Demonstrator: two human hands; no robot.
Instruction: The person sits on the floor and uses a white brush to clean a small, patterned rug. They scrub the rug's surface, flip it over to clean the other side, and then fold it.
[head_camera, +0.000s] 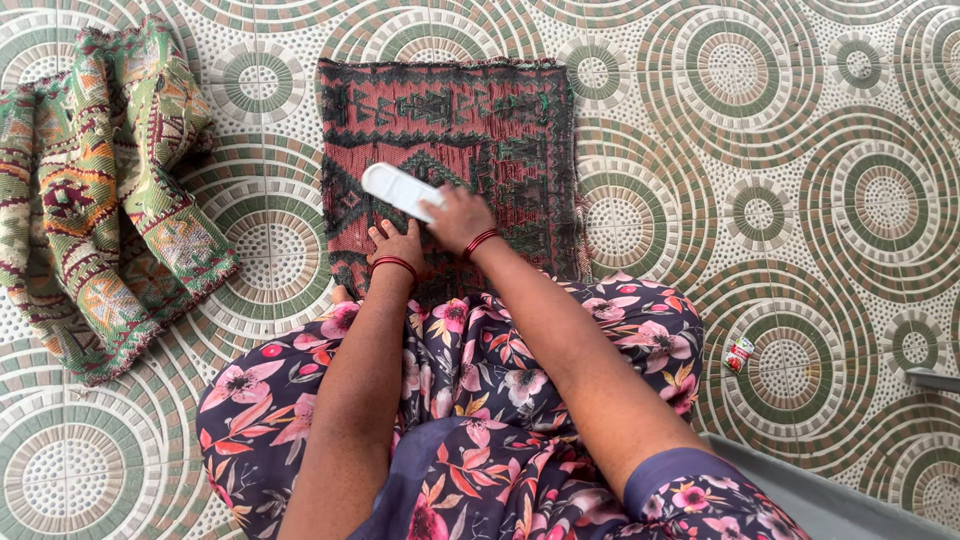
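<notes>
A dark red and green woven cloth (470, 140) lies folded flat on the patterned tile floor in front of my knees. My right hand (458, 217) grips a white oblong object (400, 190) and holds it against the cloth's lower middle. My left hand (397, 243) rests flat on the cloth's near edge, fingers spread, just left of the right hand. Both wrists wear red bangles. My lap, in a dark floral garment (480, 400), covers the cloth's near edge.
A second woven cloth (100, 190), green and multicoloured, lies crumpled on the floor at the left. A small red and white packet (738, 353) sits on the tiles at the right. A grey ledge (850, 500) runs along the lower right corner.
</notes>
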